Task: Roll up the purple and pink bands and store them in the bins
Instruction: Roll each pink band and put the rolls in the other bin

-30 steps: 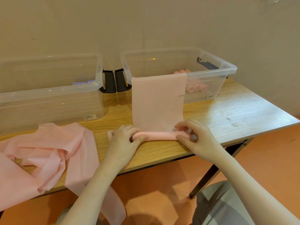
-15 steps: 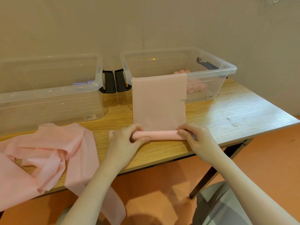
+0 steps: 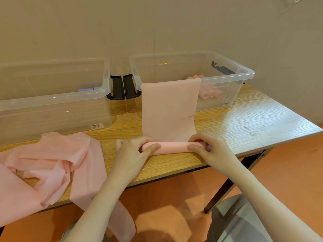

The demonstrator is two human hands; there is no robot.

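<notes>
A pink band (image 3: 168, 109) hangs over the front rim of the right clear bin (image 3: 244, 74) and runs down to the table, where its near end is wound into a pink roll (image 3: 173, 147). My left hand (image 3: 132, 151) grips the roll's left end, thumb on top. My right hand (image 3: 211, 147) grips its right end. Several finished pink rolls (image 3: 211, 93) lie inside the right bin. The left clear bin (image 3: 52, 102) holds something purple (image 3: 87, 89) at its back.
A heap of loose pink bands (image 3: 50, 163) covers the table's left front and trails over the edge toward the floor. Black bin latches (image 3: 122, 87) sit between the two bins. The wooden table (image 3: 253, 119) ends close behind my hands; a wall stands behind the bins.
Both hands have turned the roll a little further up the band, so the roll is slightly thicker and my thumbs now lie on top of it.
</notes>
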